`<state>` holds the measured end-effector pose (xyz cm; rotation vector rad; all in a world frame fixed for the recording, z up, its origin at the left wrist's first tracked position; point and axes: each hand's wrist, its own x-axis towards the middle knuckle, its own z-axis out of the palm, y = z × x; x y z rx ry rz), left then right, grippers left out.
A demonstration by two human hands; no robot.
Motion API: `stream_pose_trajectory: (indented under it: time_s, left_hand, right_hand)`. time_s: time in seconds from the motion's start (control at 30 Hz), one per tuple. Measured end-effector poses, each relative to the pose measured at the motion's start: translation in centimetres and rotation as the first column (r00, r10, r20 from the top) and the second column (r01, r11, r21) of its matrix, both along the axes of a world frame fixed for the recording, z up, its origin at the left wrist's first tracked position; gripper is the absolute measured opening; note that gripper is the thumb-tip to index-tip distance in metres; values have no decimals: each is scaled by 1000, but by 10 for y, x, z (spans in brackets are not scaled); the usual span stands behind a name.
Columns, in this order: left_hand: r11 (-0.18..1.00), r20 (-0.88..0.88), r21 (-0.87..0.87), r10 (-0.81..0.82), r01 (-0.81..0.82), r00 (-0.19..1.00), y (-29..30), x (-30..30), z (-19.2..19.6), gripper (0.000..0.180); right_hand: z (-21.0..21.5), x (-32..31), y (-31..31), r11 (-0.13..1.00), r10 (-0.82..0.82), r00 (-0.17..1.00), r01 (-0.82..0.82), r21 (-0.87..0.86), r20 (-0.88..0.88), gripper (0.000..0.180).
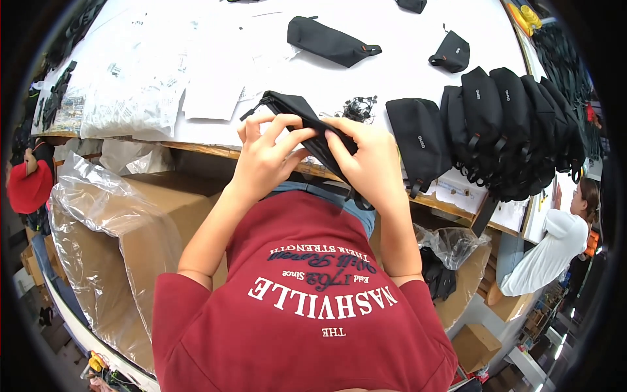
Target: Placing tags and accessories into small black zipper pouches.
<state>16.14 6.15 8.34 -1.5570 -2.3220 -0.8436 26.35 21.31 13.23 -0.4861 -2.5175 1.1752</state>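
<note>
I have both hands clamped on a long black fabric zip pouch (307, 124), held above the near edge of the white work surface (405, 39). Its long axis runs from upper left down to lower right. My left hand (264, 157) pinches the upper middle; my right hand (366, 160) grips the lower end, nearer my body. A row of matching black pouches (496, 124) stands to the right.

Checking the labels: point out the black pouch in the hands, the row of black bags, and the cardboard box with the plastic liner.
black pouch (297, 108), head view, on its upper fabric side.
row of black bags (496, 124), head view, on a middle bag.
cardboard box (176, 202), head view, on its top flap.
</note>
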Motion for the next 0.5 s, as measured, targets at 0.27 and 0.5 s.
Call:
stream_pose_trajectory:
  time_s: [0.27,0.5]
  left_hand:
    - [980,17,97,-177,175,984,-3,1,-1,34]
    - [971,91,193,-163,144,982,-4,5,-1,33]
  right_hand:
    - [-11,5,-3,994,93,994,-97,-59,-59,17]
    - [-11,6,-12,994,88,995,-91,-61,-47,16]
